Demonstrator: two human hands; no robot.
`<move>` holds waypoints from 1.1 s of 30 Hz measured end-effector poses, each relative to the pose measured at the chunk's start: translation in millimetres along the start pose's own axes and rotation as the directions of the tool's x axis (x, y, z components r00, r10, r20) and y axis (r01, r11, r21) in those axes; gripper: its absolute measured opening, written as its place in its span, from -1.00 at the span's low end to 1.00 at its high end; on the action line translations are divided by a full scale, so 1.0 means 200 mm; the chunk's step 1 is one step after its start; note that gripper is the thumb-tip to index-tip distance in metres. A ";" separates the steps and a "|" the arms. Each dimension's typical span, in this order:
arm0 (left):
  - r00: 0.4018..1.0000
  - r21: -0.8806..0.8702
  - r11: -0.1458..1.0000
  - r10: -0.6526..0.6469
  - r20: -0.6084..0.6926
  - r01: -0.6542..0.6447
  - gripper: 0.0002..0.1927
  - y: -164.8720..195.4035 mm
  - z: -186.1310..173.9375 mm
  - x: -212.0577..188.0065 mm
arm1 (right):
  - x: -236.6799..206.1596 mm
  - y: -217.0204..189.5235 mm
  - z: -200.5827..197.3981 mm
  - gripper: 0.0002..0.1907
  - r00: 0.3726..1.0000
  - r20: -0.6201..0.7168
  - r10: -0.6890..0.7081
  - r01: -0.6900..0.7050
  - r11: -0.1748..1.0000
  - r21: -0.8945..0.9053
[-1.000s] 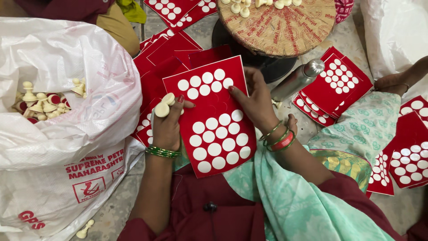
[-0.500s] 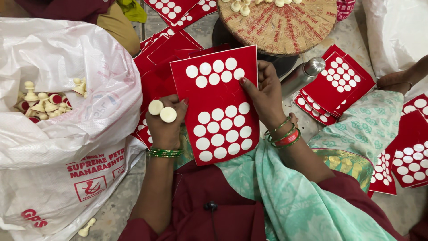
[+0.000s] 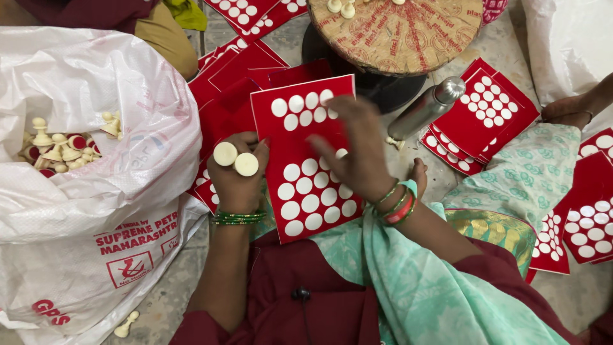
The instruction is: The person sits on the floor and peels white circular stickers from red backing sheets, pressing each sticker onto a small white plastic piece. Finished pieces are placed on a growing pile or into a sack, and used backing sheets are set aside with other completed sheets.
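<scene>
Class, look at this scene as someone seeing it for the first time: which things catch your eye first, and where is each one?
At the centre, a bright red card sheet dotted with white round stickers is held up between the left hand, which pinches two cream round discs, and the blurred right hand. To the left, a large white plastic sack gapes open, showing cream chess-like pieces. A shiny steel bottle lies at upper right.

The right hand [image 3: 357,150] has left the red card's [image 3: 306,156] edge and now sweeps, blurred, across its face of white circles; the card sits lower.
</scene>
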State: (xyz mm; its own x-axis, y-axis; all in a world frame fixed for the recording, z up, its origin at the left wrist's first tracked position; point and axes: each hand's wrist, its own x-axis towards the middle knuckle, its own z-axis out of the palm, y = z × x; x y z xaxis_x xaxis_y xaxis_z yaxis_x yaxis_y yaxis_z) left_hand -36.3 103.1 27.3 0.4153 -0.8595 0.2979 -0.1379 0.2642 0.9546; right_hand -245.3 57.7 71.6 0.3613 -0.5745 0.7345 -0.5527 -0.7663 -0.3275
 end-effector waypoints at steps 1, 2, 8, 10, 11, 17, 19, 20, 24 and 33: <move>1.000 -0.017 1.000 0.017 0.011 -0.017 -0.71 0.01 0.01 0.00 | 0.01 -0.04 0.00 -0.42 0.997 0.073 0.032 -0.039 0.995 0.095; 0.999 -0.001 1.000 0.030 0.032 -0.030 -0.71 0.03 0.02 -0.01 | 0.02 -0.07 0.02 -0.44 0.988 0.145 0.056 -0.082 0.979 0.187; 0.984 0.014 0.993 0.114 0.135 -0.117 -0.66 0.13 0.00 -0.02 | 0.06 -0.12 0.00 -0.51 0.950 0.283 0.134 -0.240 0.892 0.383; 0.975 0.005 0.989 0.147 0.166 -0.150 -0.64 0.15 0.00 -0.02 | 0.06 -0.12 -0.01 -0.53 0.939 0.306 0.156 -0.278 0.866 0.415; 0.974 0.026 0.987 0.151 0.167 -0.158 -0.63 0.16 0.00 -0.02 | 0.06 -0.12 -0.01 -0.53 0.933 0.318 0.170 -0.299 0.855 0.423; 0.944 0.107 0.950 0.273 0.185 -0.295 -0.67 0.22 0.00 -0.02 | 0.06 -0.11 -0.01 -0.57 0.931 0.339 0.137 -0.276 0.870 0.408; 0.932 0.137 0.933 0.302 0.200 -0.331 -0.68 0.23 0.00 -0.02 | 0.06 -0.10 -0.01 -0.59 0.928 0.352 0.124 -0.273 0.869 0.412; 0.931 0.154 0.930 0.298 0.211 -0.333 -0.68 0.23 0.00 -0.02 | 0.05 -0.10 -0.01 -0.61 0.924 0.362 0.120 -0.277 0.864 0.420; 0.933 0.138 0.942 0.266 0.243 -0.305 -0.69 0.22 0.00 -0.02 | 0.05 -0.08 0.00 -0.67 0.907 0.402 0.121 -0.313 0.834 0.455; 0.936 0.073 0.963 0.233 0.263 -0.260 -0.70 0.17 0.03 -0.03 | 0.02 0.00 0.00 -0.73 0.870 0.468 0.156 -0.395 0.790 0.469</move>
State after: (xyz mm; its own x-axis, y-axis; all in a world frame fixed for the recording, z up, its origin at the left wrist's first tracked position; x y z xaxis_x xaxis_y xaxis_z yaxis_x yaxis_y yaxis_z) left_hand -49.4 114.4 58.0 0.1201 -0.8584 0.4987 -0.3066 0.4457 0.8410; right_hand -243.1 55.4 74.0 0.5796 -0.7540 0.3091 -0.2273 -0.5139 -0.8272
